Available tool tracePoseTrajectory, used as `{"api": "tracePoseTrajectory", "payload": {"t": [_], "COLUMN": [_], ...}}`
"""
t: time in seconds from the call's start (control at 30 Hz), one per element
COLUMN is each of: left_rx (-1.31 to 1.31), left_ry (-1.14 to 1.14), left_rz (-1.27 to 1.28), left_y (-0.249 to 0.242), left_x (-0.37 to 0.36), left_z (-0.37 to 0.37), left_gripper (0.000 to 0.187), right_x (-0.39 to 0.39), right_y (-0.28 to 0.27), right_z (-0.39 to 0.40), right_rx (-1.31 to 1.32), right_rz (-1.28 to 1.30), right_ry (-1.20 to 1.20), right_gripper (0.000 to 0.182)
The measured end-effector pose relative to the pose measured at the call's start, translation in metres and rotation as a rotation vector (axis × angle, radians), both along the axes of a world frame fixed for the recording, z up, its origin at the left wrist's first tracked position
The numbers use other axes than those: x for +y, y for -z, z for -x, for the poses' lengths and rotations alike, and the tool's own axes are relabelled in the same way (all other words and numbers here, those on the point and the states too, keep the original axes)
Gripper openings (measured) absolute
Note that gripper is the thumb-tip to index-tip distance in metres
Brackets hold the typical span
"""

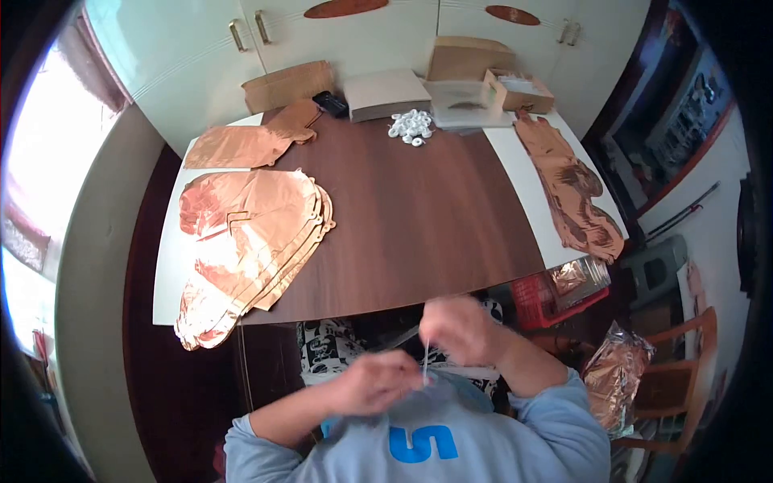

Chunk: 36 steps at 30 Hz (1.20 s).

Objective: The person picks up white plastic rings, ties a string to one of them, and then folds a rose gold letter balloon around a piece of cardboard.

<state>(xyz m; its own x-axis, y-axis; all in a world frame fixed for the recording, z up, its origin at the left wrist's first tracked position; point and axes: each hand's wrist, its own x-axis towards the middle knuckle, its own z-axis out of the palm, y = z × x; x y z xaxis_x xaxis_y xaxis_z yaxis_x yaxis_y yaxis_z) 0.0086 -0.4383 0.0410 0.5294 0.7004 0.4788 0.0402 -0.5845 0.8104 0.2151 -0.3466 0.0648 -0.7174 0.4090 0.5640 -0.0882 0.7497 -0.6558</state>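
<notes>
A thin white strip, perhaps ribbon (pixel 426 361), runs almost straight up and down between my two hands, in front of my shirt and below the table edge. At its lower end, my left hand (pixel 377 382) is closed with the fingertips pinched together. The upper end goes into the bent fingers of my right hand (pixel 460 328), which is somewhat blurred. On the table lies a small heap of white rolls (pixel 411 125). Flat rose-gold foil balloons (pixel 258 209) are stacked at the left, their edges fanned out with small tabs.
More folded foil (pixel 233 146) lies at the far left, and another flat foil piece (pixel 568 185) at the right. A cardboard box (pixel 388 95), a clear plastic bag (pixel 467 105) and an open carton (pixel 519 90) stand at the back. A red basket (pixel 535 302) and a wooden chair (pixel 664 378) holding foil are at lower right.
</notes>
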Motion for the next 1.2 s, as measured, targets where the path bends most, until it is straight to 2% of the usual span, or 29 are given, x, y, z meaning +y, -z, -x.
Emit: {"api": "tracePoseTrajectory", "payload": {"t": [0.03,0.13,0.17,0.27,0.3,0.4,0.43,0.53,0.57,0.67,0.7,0.77,0.83,0.93,0.97,1.0,1.07,1.1,1.13,1.2], "left_rx": [-0.096,0.019,0.196,0.006,-0.057,0.056,0.170,0.078,-0.039,-0.066,0.104,0.105,0.023,-0.038,0.051,0.042,0.031,0.026,-0.017,-0.106], "left_ry": [-0.007,-0.544,-0.613,-0.117,-0.073,-0.573,-0.628,-0.065,-0.040,-0.444,-0.558,-0.275,-0.065,-0.384,-0.528,-0.421,-0.194,-0.085,-0.130,-0.235], "left_rz": [0.056,0.025,-0.006,0.044,0.070,-0.004,0.044,0.030,0.139,0.056,0.036,0.034,0.132,0.078,0.049,0.042,0.045,0.140,0.122,0.070], "left_y": [-0.019,-0.021,-0.014,-0.003,-0.017,-0.025,-0.026,-0.005,-0.011,-0.029,-0.030,-0.013,-0.010,-0.022,-0.019,-0.008,0.016,-0.005,-0.011,-0.020], "left_x": [-0.001,0.007,0.016,0.003,0.002,0.016,0.023,0.014,0.006,0.013,0.018,0.016,0.006,0.015,0.021,0.023,0.019,0.012,0.012,0.019], "left_z": [-0.001,0.031,0.031,-0.003,-0.005,0.029,0.029,0.000,-0.005,0.025,0.027,0.014,-0.004,0.024,0.027,0.024,0.009,0.001,0.003,0.019], "left_gripper": [0.021,0.022,0.023,0.015,0.013,0.018,0.015,0.011,0.013,0.017,0.021,0.019,0.016,0.021,0.021,0.020,0.019,0.019,0.021,0.025], "right_x": [0.012,-0.021,-0.035,-0.001,0.007,-0.019,-0.030,0.001,0.015,-0.003,-0.016,-0.015,0.013,0.000,-0.015,-0.026,-0.007,0.010,0.017,0.004], "right_y": [0.017,0.035,0.027,0.004,0.017,0.032,0.019,-0.010,-0.008,0.029,0.026,0.001,-0.005,0.032,0.037,0.020,0.000,0.002,0.002,0.028], "right_z": [0.002,0.015,0.013,-0.001,0.000,0.009,0.008,-0.002,-0.005,0.007,0.007,0.005,-0.003,0.008,0.010,0.012,0.007,0.002,0.003,0.009], "right_rx": [-0.014,-0.090,-0.044,0.006,-0.035,-0.102,-0.130,-0.014,-0.098,-0.227,-0.156,-0.036,-0.044,-0.190,-0.249,-0.154,-0.044,-0.040,-0.079,-0.236], "right_rz": [0.237,0.011,0.195,0.016,0.106,0.068,0.170,-0.043,0.025,0.039,0.166,0.168,0.052,0.133,0.133,0.187,0.151,0.066,0.102,0.181], "right_ry": [0.068,-0.223,-0.304,-0.016,0.080,-0.222,-0.328,-0.048,0.120,-0.136,-0.283,-0.190,0.073,-0.109,-0.247,-0.294,-0.147,-0.040,0.105,-0.058], "right_gripper": [0.012,0.012,0.012,0.015,0.015,0.015,0.015,0.014,0.014,0.013,0.014,0.014,0.014,0.012,0.011,0.012,0.012,0.012,0.009,0.007]}}
